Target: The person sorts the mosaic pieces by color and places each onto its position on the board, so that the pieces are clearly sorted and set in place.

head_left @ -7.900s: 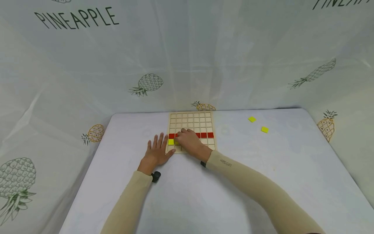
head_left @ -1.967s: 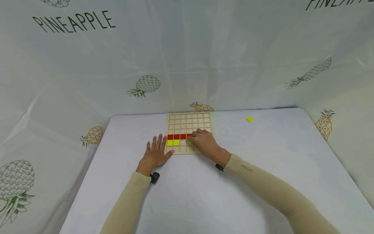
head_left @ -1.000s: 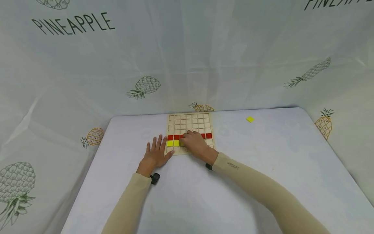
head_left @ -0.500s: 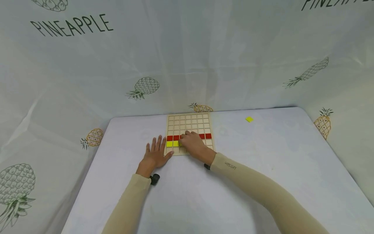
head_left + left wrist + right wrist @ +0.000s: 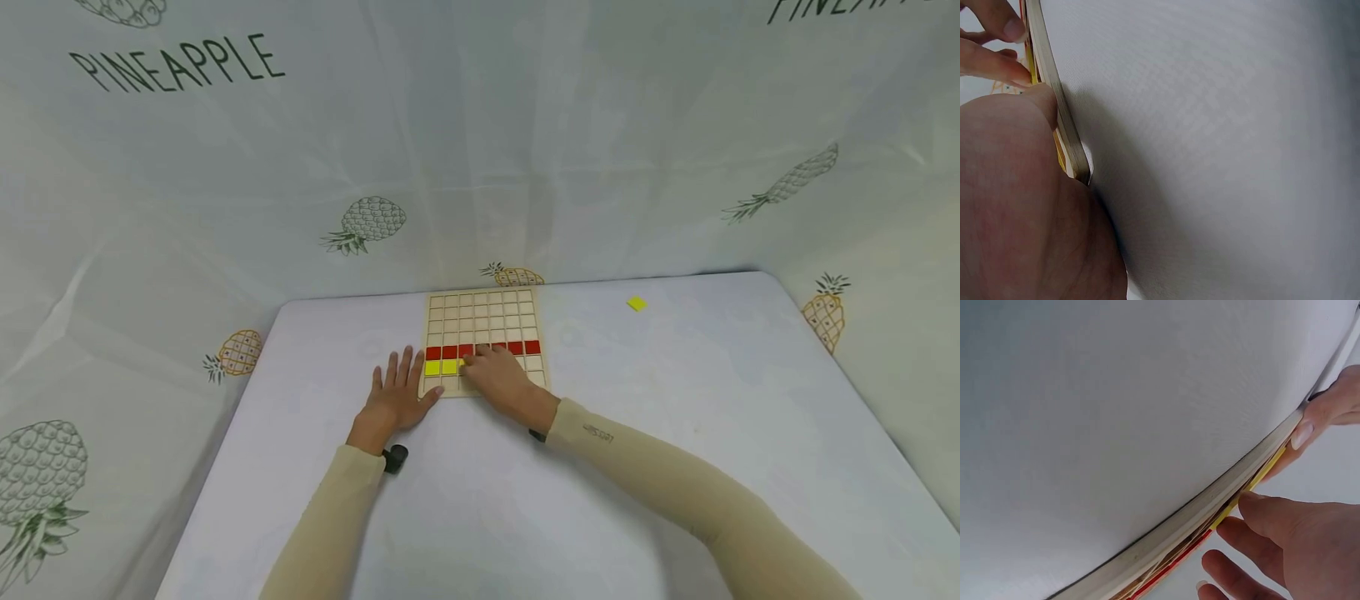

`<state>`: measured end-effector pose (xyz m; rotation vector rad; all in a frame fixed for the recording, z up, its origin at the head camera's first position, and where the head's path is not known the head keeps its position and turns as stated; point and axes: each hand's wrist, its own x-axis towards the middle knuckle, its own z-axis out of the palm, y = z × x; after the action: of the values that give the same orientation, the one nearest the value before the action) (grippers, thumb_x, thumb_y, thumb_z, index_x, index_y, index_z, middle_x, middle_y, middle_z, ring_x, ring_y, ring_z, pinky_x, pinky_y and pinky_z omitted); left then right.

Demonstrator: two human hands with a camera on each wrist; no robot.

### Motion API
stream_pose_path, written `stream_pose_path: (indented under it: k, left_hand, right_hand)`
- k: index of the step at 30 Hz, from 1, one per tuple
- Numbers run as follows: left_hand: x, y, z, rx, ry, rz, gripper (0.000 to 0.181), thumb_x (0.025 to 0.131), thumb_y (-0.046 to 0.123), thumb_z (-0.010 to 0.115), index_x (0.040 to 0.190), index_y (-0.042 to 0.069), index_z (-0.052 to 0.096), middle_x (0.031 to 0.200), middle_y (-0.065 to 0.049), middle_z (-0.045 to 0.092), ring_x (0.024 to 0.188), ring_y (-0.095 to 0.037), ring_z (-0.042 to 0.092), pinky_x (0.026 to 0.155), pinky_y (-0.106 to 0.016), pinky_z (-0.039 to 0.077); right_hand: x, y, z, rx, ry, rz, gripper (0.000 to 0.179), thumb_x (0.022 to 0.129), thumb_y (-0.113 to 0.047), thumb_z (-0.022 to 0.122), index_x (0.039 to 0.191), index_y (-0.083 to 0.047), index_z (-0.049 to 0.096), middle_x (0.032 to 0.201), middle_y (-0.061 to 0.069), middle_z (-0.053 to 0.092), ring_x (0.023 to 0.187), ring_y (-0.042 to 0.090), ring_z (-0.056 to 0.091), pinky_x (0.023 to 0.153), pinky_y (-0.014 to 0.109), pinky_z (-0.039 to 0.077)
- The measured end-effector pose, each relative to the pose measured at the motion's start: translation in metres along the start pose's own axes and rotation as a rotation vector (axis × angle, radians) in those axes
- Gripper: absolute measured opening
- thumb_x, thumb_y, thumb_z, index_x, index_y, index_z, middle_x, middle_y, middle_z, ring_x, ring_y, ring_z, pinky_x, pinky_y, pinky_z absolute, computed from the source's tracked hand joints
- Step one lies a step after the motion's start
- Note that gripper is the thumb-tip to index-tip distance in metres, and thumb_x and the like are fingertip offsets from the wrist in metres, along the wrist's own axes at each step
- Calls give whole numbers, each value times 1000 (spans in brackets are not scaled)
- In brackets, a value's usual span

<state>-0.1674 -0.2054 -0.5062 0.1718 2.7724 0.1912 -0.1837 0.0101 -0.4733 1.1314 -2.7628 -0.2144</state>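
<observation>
A square wooden grid board (image 5: 482, 312) lies at the table's far edge. A row of red tiles (image 5: 531, 347) crosses it, partly behind my right hand. Below that row, yellow tiles (image 5: 441, 367) fill the leftmost cells. My left hand (image 5: 395, 400) lies flat with fingers spread, its thumb at the board's lower left corner. My right hand (image 5: 498, 379) is over the board, its thumb and index finger pinching a yellow tile (image 5: 1225, 516) low at the third cell. In the head view that tile is mostly hidden by the fingers.
One loose yellow tile (image 5: 637, 303) lies on the white table (image 5: 600, 367) to the right of the board, near the far edge. Behind the table hangs a pale curtain (image 5: 480, 150) printed with pineapples.
Earlier, two loose yellow tiles lay at the right; one remains there. My right hand has moved left to the third cell with a yellow tile. The left hand stays by the board.
</observation>
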Motion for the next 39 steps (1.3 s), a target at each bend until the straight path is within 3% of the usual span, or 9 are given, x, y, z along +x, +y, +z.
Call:
stream_pose_path:
  k: [12, 22, 32, 39]
  left_hand:
    - [0, 0, 1, -7, -2, -8, 90, 109, 60, 39, 170, 6, 1, 177, -19, -7, 163, -43, -7, 128, -65, -1]
    - [3, -4, 4, -3, 13, -5, 91, 109, 58, 41, 170, 5, 0, 177, -20, -8, 163, -44, -8, 128, -66, -2]
    - [3, -2, 3, -23, 25, 11, 91, 108, 57, 44, 170, 5, 2, 177, -21, -5, 162, -45, -6, 128, -67, -1]
    - [1, -2, 1, -19, 18, 3, 92, 108, 57, 46, 170, 5, 3, 177, -22, -4, 162, -46, -5, 127, -68, 1]
  right_hand:
    - [-26, 22, -4, 91, -15, 60, 43, 90, -9, 85, 130, -20, 76, 136, -2, 72, 119, 23, 67, 100, 39, 58]
    - [-67, 77, 1, 115, 161, 132, 32, 92, -15, 84, 124, -13, 78, 128, 5, 76, 110, 26, 71, 91, 41, 60]
    - [-106, 134, 6, 155, 143, 257, 38, 92, -14, 84, 128, -5, 76, 134, 14, 73, 117, 32, 69, 99, 50, 56]
    - [-125, 168, 16, 119, 148, 316, 40, 92, -13, 84, 129, -1, 74, 133, 18, 72, 117, 38, 69, 96, 55, 57]
